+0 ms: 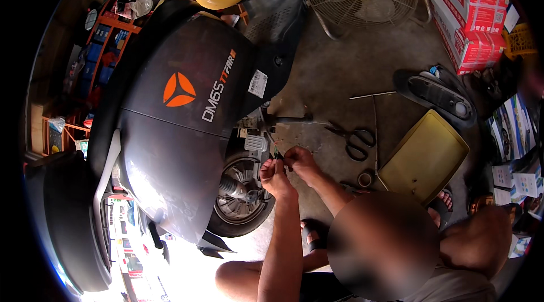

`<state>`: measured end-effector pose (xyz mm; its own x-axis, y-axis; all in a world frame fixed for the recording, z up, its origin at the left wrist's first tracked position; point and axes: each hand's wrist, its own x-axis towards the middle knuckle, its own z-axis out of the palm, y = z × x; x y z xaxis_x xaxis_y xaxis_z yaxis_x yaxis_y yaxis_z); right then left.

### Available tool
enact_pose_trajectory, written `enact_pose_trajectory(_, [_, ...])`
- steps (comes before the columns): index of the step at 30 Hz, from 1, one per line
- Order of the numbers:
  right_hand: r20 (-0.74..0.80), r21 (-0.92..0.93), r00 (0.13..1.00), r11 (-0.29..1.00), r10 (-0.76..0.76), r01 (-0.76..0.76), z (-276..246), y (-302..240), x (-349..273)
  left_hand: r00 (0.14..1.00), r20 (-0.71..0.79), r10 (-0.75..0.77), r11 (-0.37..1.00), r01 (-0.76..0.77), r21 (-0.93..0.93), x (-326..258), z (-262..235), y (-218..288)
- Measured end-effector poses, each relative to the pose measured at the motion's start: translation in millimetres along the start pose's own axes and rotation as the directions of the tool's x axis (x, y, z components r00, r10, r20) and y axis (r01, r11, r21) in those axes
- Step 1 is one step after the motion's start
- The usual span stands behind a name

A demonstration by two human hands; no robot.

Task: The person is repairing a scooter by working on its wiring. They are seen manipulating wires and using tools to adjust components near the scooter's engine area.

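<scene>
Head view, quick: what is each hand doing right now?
Left hand: closed, pinching a small dark part, too small to identify.
Right hand: closed, fingers pinched on the same part.

Red-and-white cartons (473, 4) stacked top right; white label (258, 83) on scooter panel

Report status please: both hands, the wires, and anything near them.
Left hand and right hand pinched together on thin wires beside the scooter's rear wheel. Scissors lie on the floor, right side. Nothing blocking the hands.
</scene>
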<state>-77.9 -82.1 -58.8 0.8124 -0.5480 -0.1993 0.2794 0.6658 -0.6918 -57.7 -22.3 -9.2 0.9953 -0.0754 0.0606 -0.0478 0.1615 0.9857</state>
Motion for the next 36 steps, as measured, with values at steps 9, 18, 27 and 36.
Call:
enact_pose_trajectory(9, [-0.02, 0.062, 0.999, 0.998, -0.025, 0.026, 1.6, 3.5, -2.5, 0.922, 0.292, 0.254, 0.851, -0.356, 0.385, -0.4, -4.7, 8.2])
enact_pose_trajectory(18, [-0.012, -0.384, 0.985, 0.911, -0.17, 0.152, 2.7, -19.5, -1.2, 0.902, 0.354, 0.247, 0.775, -0.403, 0.487, -1.8, -2.3, 17.0])
enact_pose_trajectory(27, [-0.154, -0.467, 0.984, 0.884, -0.085, 0.003, 1.5, -1.1, 23.3, 0.901, 0.387, 0.195, 0.675, -0.41, 0.614, -4.4, -7.5, 22.0])
enact_pose_trajectory(36, [-0.209, -0.538, 0.974, 0.842, -0.083, -0.043, 0.8, -11.2, 8.4, 0.883, 0.455, 0.114, 0.426, -0.457, 0.781, 8.0, -3.0, 32.7])
